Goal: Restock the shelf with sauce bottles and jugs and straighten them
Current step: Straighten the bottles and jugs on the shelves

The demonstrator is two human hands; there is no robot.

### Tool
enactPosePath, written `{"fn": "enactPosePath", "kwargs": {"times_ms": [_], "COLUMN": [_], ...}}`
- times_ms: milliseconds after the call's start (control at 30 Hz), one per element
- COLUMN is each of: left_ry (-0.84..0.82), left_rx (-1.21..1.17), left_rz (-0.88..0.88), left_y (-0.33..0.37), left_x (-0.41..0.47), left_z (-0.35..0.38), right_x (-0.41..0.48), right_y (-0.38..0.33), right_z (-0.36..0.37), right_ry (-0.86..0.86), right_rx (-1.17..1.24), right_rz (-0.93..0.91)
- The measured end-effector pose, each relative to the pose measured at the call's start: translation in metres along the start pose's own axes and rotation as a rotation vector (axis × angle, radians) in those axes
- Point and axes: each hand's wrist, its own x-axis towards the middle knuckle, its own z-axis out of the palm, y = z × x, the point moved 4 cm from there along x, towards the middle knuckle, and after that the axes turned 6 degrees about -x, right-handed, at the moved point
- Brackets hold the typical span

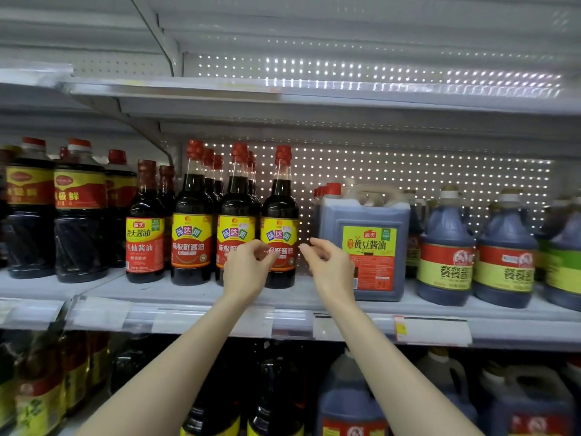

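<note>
On the middle shelf (195,294) stand dark sauce bottles with red caps and yellow-red labels. The rightmost of these, a tall bottle (280,196), stands upright at the shelf's front. My left hand (248,272) hovers in front of its label with fingers loosely curled, holding nothing. My right hand (330,269) is raised just right of that bottle, fingers loosely curled, empty, in the gap before a large square jug (364,243) with a yellow label. Whether either hand touches the bottle cannot be told.
Bigger dark bottles (78,212) fill the shelf's left end. Round handled jugs (446,250) (506,253) stand right of the square jug. The shelf above (314,96) is bare. More bottles and jugs fill the shelf below (345,401). Price tags line the shelf edge.
</note>
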Motion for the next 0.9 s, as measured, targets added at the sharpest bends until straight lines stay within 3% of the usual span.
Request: {"fn": "enactPosePath", "kwargs": {"times_ms": [300,433,600,767,900], "left_ry": [-0.207,-0.252,-0.282,-0.298,-0.310], "left_rx": [-0.264,-0.302,-0.338,-0.313,-0.327], "left_rz": [-0.098,-0.133,-0.164,-0.110,-0.121], "left_y": [0.051,0.066,0.067,0.065,0.064], "left_x": [-0.035,-0.043,-0.044,-0.047,-0.045], "left_z": [0.053,0.076,0.094,0.101,0.102], "right_x": [0.005,0.015,0.027,0.037,0.044], "right_y": [0.023,0.034,0.055,0.067,0.074], "right_z": [-0.101,-0.133,-0.144,-0.143,-0.137], "right_ry": [0.137,0.141,0.021,-0.198,-0.249], "right_rx": [0.025,-0.131,-0.200,-0.064,-0.043], "right_rz": [-0.032,-0.041,0.024,0.056,0.021]}}
